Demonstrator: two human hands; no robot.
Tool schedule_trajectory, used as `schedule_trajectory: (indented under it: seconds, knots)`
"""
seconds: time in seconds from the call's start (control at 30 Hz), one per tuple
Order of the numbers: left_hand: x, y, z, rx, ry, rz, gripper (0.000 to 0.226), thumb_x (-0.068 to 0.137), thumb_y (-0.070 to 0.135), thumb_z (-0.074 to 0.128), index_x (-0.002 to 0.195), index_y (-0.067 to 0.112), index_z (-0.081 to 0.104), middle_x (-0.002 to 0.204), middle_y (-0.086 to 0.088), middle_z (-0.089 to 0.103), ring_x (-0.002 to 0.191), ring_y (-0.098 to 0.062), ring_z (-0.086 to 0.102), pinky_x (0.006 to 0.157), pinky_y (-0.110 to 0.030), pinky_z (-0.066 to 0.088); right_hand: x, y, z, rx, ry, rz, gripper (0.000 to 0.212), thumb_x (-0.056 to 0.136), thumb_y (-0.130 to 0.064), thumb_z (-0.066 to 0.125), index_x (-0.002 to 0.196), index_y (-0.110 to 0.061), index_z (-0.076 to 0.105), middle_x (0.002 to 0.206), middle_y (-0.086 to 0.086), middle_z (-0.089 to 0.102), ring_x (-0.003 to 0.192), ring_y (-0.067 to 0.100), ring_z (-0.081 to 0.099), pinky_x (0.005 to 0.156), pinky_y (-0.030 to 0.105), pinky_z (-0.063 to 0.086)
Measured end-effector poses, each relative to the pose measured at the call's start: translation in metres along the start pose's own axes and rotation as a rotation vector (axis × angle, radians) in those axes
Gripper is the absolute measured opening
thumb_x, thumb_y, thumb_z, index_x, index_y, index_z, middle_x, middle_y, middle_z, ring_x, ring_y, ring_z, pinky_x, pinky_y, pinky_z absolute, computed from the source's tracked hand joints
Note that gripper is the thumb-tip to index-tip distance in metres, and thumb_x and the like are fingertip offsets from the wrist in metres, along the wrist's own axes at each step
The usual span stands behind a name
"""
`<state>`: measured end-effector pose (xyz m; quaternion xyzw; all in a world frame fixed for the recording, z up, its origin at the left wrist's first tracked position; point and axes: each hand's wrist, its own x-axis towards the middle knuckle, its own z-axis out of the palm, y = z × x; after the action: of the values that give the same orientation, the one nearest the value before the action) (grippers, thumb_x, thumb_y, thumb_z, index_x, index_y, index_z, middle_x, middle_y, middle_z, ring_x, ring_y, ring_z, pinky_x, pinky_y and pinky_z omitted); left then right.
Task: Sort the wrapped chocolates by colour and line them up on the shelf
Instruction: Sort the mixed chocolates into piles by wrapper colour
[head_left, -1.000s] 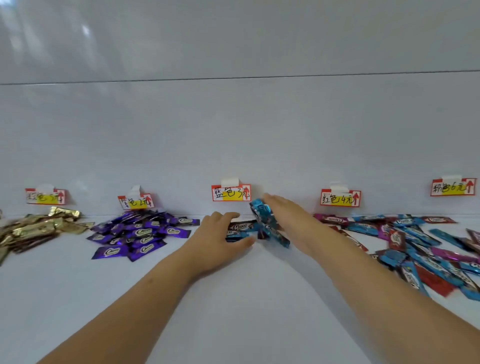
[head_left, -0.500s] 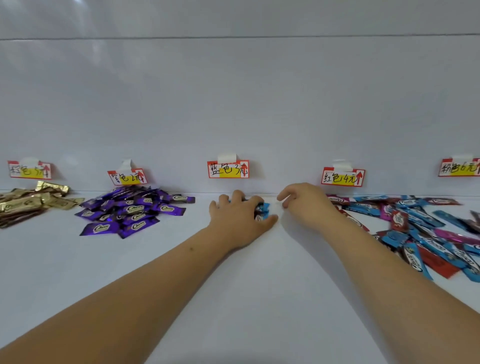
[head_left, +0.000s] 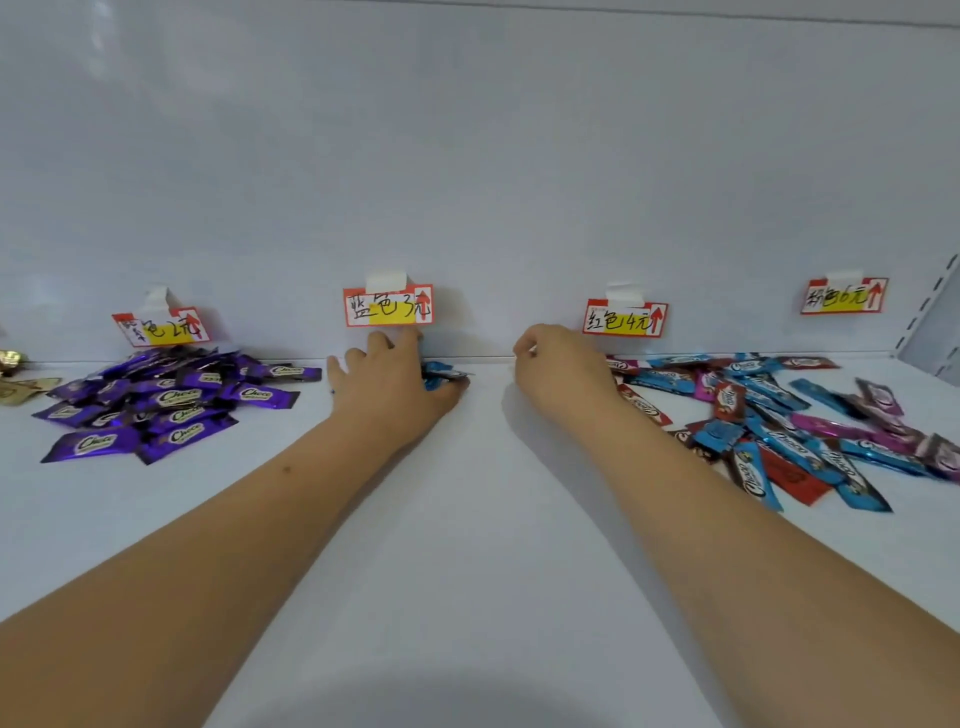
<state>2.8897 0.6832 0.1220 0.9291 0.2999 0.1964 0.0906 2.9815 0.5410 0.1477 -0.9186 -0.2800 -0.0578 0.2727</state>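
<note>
Currently, step in hand: blue sort; judged well under way, with much left in the mixed pile.
Left hand (head_left: 395, 389): palm down on the shelf (head_left: 467, 545) near its back edge, fingers spread fairly flat over the blue chocolates (head_left: 441, 375), pressing them against the shelf; not curled round them as far as can be seen.
Right hand (head_left: 561, 371): just right of the blue chocolates, apart from them; fingers loosely curled, no wrapper visible in it. Whether anything small sits inside the curl cannot be told.
Blue chocolates, place: at the back edge of the shelf, below the blue label (head_left: 388, 306); mostly hidden under the left hand, only their right ends show.
Mixed pile (head_left: 779, 421): right part of the shelf, below the red label (head_left: 625, 318) and toward the pink label (head_left: 844, 296); blue, red and pink wrappers overlapping.
Purple pile (head_left: 166, 400): left part of the shelf, below the purple label (head_left: 161, 327); heaped, not lined up.
Gold wrappers (head_left: 15, 374): at the left edge, mostly cut off.
Handling, judged: pieces light, flat, stiff in the middle; foil wrappers glossy, likely to slide on the smooth shelf and over each other.
Grip point, judged: pinch across the middle of the bar or by the crimped end flap.
Risk, judged: a sweep of the forearm could scatter neighbouring piles.
</note>
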Motion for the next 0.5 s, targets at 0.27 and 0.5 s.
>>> schedule_trajectory:
  seconds: [0.27, 0.5]
  knots:
    - [-0.005, 0.004, -0.021, -0.004, -0.139, 0.119, 0.062, 0.081, 0.054, 0.066, 0.135, 0.031, 0.049, 0.13, -0.006, 0.043, 0.123, -0.031, 0.037, 0.104, -0.042, 0.034, 0.003, -0.002, -0.035, 0.242, 0.105, 0.061, 0.035, 0.09, -0.008, 0.046, 0.117, -0.017, 0.065, 0.123, 0.003, 0.064, 0.116, 0.025, 0.056, 0.1, 0.04, 0.046]
    - [-0.007, 0.005, -0.043, -0.074, -0.273, 0.461, 0.096, 0.048, 0.096, 0.048, 0.133, 0.05, 0.045, 0.129, 0.017, 0.039, 0.124, -0.012, 0.031, 0.106, -0.036, 0.033, 0.007, 0.053, -0.066, 0.143, 0.049, -0.001, 0.029, 0.1, -0.016, 0.041, 0.117, -0.009, 0.064, 0.12, 0.007, 0.065, 0.11, 0.024, 0.058, 0.094, 0.031, 0.046]
